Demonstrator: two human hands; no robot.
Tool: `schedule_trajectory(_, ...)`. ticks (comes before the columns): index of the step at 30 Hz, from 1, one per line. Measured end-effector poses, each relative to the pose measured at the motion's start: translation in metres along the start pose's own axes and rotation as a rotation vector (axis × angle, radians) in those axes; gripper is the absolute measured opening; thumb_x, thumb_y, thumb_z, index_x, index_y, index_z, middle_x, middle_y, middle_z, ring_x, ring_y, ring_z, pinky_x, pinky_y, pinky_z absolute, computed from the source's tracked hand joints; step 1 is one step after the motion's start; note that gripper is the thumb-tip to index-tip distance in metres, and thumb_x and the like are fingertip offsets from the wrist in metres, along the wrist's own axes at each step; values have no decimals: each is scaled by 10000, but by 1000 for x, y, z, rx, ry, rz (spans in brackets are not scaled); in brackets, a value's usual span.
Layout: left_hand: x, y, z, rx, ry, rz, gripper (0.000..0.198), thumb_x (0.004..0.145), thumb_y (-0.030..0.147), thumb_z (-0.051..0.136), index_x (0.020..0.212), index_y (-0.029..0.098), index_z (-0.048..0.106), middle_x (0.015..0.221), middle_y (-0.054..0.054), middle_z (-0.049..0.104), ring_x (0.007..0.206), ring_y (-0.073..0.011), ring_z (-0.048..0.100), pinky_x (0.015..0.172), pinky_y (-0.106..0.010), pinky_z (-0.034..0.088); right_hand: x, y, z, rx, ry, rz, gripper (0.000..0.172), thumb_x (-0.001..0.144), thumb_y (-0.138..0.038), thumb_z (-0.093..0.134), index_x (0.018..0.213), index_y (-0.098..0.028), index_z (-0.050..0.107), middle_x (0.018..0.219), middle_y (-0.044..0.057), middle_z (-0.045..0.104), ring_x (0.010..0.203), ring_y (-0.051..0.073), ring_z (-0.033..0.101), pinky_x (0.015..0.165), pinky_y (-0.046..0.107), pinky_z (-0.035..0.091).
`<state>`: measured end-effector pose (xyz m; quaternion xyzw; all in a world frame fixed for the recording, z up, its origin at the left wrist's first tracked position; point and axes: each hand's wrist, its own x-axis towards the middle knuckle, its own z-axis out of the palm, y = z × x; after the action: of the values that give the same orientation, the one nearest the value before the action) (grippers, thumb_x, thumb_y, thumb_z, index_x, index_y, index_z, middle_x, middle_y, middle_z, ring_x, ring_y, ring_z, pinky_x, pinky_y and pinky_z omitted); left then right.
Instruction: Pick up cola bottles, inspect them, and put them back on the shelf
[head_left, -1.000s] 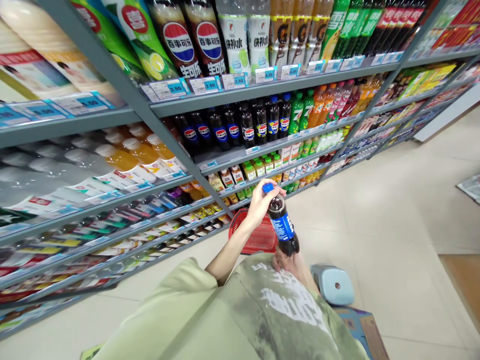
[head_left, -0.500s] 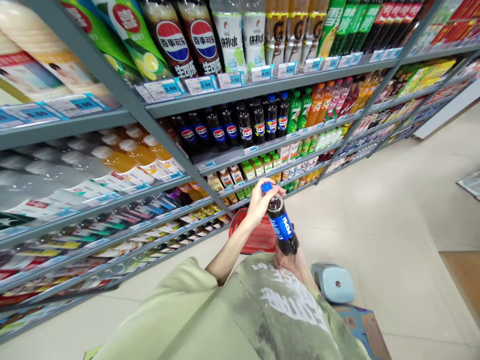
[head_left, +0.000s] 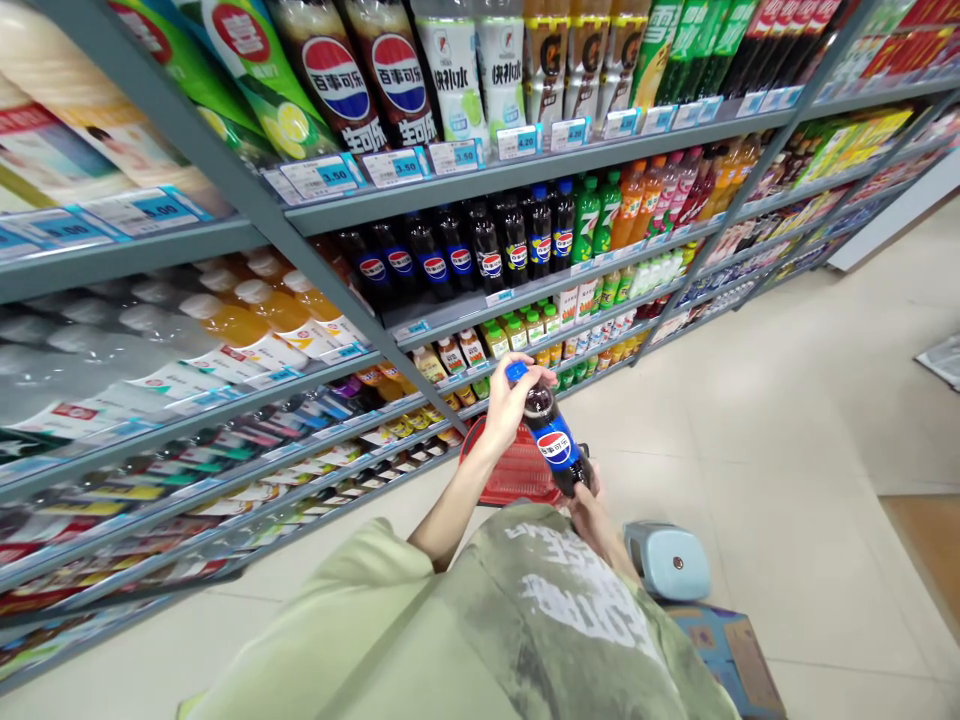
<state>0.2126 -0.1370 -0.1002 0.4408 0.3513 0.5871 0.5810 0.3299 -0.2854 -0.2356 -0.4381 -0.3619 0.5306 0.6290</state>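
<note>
Though aslant, bottle point(head_left: 555, 445) cap-first toward shelves point(head_left: 450, 192)

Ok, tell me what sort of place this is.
Most likely a supermarket or grocery shop: shelves lined with drink bottles, price tags along their edges, and a red basket.

A shop, shown by long drink-stocked shelves point(head_left: 450, 205) edged with price tags point(head_left: 330, 176).

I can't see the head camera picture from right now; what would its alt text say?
A blue-capped cola bottle is held at a tilt, bare left fingers around its top and right fingers at its base. Beyond it are a red basket and store shelves lined with bottled drinks.
</note>
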Motion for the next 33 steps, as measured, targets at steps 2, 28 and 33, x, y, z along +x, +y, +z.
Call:
schedule_trajectory(2,0,1,-1,3,5,2,326,807,346,765,964,206,515,826,-38,767,761,-216,742,773,-360,583,3,10,-6,86,48,45,690,728,-568,846,1187,-232,454,1087,92,693,873,241,742,606,323,586)
schedule_trajectory(28,8,-1,1,-67,46,-65,350,781,333,752,969,208,484,793,-26,759,773,-243,759,731,-365,597,19,20,-24,-609,401,-957,506,759,-68,814,1118,-255,511,1360,79,592,1197,245,668,898,431,599)
schedule_trajectory(33,10,-2,2,-58,53,-62,348,777,334,748,961,208,480,779,-26,758,782,-248,763,748,-374,598,18,19,-23,-632,396,-911,530,766,-87,815,1141,-278,492,1349,70,584,1191,262,660,893,459,585)
